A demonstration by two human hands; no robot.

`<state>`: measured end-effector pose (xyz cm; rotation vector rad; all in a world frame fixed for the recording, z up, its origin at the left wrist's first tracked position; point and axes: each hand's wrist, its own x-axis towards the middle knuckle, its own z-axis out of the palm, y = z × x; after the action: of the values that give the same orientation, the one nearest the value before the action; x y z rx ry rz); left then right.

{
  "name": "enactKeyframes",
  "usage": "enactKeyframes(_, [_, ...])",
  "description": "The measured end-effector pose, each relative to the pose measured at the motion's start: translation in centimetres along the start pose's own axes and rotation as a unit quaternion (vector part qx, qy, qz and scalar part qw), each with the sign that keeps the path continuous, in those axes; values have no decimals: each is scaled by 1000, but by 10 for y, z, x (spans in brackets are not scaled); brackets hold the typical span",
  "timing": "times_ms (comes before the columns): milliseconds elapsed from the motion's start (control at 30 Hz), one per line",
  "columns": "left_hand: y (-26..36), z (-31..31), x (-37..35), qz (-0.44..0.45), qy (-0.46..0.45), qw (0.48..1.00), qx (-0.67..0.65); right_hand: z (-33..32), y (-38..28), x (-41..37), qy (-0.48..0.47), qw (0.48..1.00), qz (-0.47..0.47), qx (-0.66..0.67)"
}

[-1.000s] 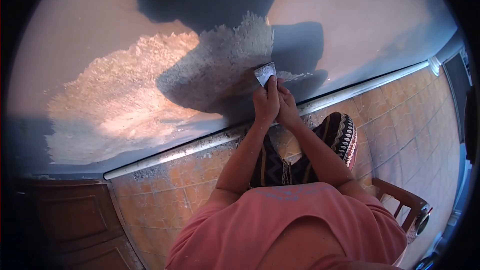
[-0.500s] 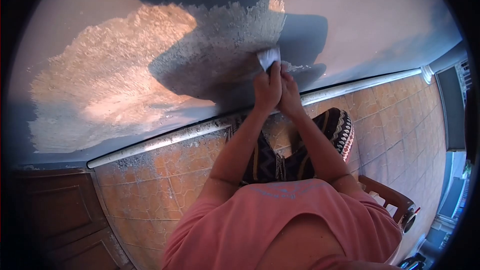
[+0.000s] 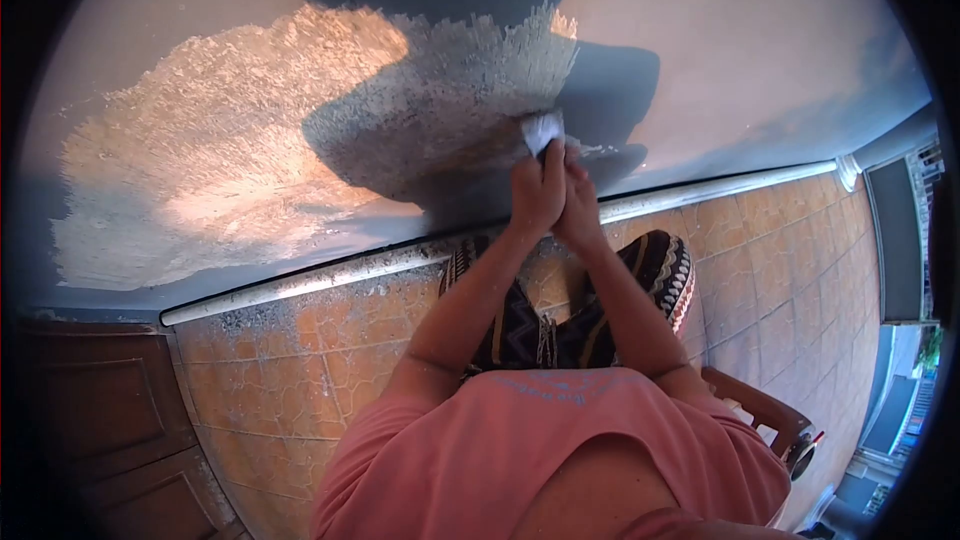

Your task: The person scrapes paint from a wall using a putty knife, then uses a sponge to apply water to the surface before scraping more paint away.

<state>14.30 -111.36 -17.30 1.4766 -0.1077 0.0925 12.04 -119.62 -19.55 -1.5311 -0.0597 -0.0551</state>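
Note:
A scraper [image 3: 543, 128] with a broad, pale metal blade lies against the wall [image 3: 720, 50], at the right side of a large rough patch [image 3: 230, 130] where the paint is off. My left hand [image 3: 537, 192] is closed around its handle, the thumb pointing up toward the blade. Pressed close beside it, my right hand [image 3: 577, 204] is wrapped round the same grip. Most of the handle is hidden by the fingers. A shadow falls over the wall around the blade.
Paint flakes [image 3: 250, 320] litter the tiled floor [image 3: 390, 340] along a white pipe-like strip [image 3: 700, 194] at the wall's foot. A brown panelled door [image 3: 100, 410] is at lower left. A wooden seat or stool [image 3: 755, 402] with a round item [image 3: 803, 455] stands behind at right.
The whole view has shifted slightly, with wall and hands a little lower in it. Both hands keep their hold on the scraper, which remains near the patch's right edge.

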Motion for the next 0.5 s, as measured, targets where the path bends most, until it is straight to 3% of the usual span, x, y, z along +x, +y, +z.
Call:
enactKeyframes(100, [-3,-3,0,-15,26,999,-24,10,3,3,21,996,-73,-43])
enactKeyframes(167, [34,3,7,22,21,999,-20,10,-23,13,12,997,-66,25])
enactKeyframes(300, [31,3,4,40,6,999,-2,0,-12,10,-17,996,-39,82])
enactKeyframes(400, [8,-2,-6,-27,26,999,-32,18,3,-3,74,997,-27,19])
enactKeyframes(500, [6,-5,-6,-20,17,999,-25,9,2,-4,14,994,67,84])
